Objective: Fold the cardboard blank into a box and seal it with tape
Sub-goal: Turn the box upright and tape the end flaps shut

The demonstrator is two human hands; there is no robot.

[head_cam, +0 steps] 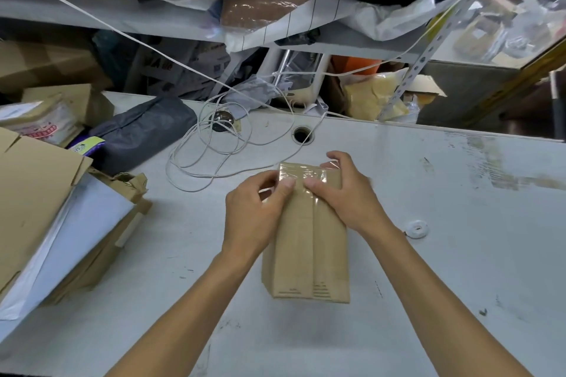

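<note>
Head view looks down on a white counter (428,193) where the cardboard box (309,242), already folded from its blank, lies near the middle, its long axis running away from the person toward the far edge. Both hands meet at the box's far end: the left hand (254,214) has its fingers curled over the left side with the thumb pressing down on top, and the right hand (346,193) is curled round the right far corner, thumb pressing beside the centre seam. Clear tape (303,174) shines across that far end under the two thumbs, so the grip looks meant to rub the tape flat while keeping the flaps together. The seam between the two top flaps runs the whole length; the near end shows no tape that I can make out, so sealing seems only partly done. The box is closed, and whatever is inside cannot be seen. A white cord (214,144) loops on the counter beyond it, toward a round hole (302,135) near the far edge. Flat cartons (36,193) are stacked at the left edge.
</note>
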